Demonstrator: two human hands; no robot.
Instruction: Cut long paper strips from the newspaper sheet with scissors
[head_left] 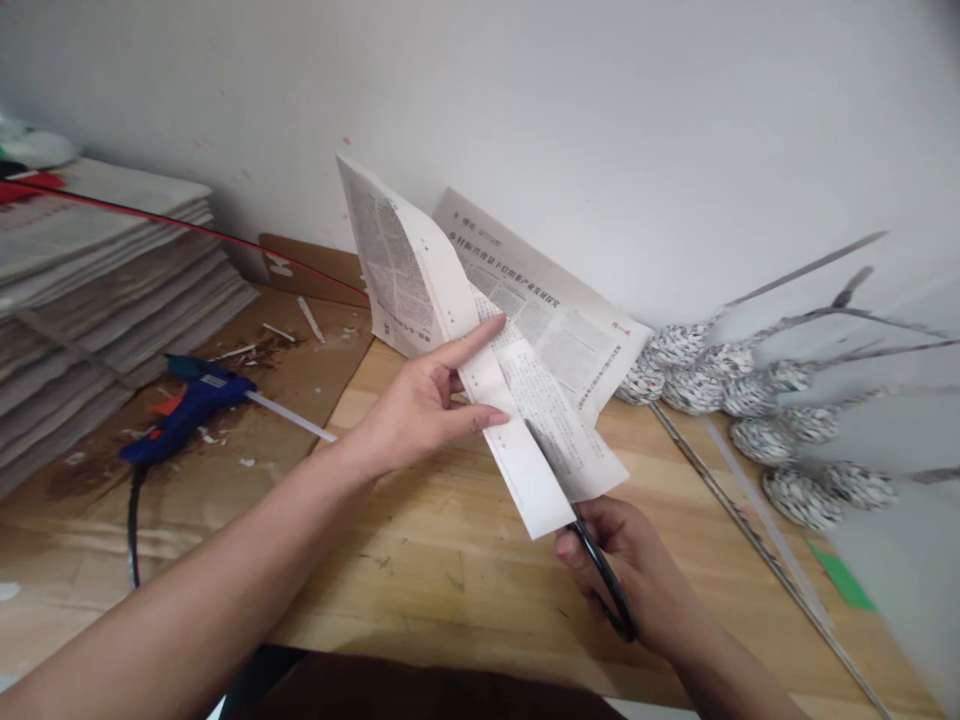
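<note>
The grip of the left hand [416, 405] pinches a folded white newspaper sheet with small black print [529, 470], index finger and thumb lying across its pale margin. The right hand [637, 560] is closed round the black-handled scissors [616, 592], which meet the sheet's lower end; the paper hides most of the blades. The sheet is held above the light wooden table [405, 580], slanting up toward the pale wall [525, 100]. Behind it, a wide printed newspaper page [555, 290] leans against that wall; whether the two are joined I cannot tell.

On the left, a blue glue gun with a translucent white stick [187, 410] lies on brown stained cardboard [300, 385], beside a tall stack of folded newspapers [112, 290]. On the right are rounded black-and-white paper cones [802, 495] with thin grey stems, and near them, a flat green strip [841, 576].
</note>
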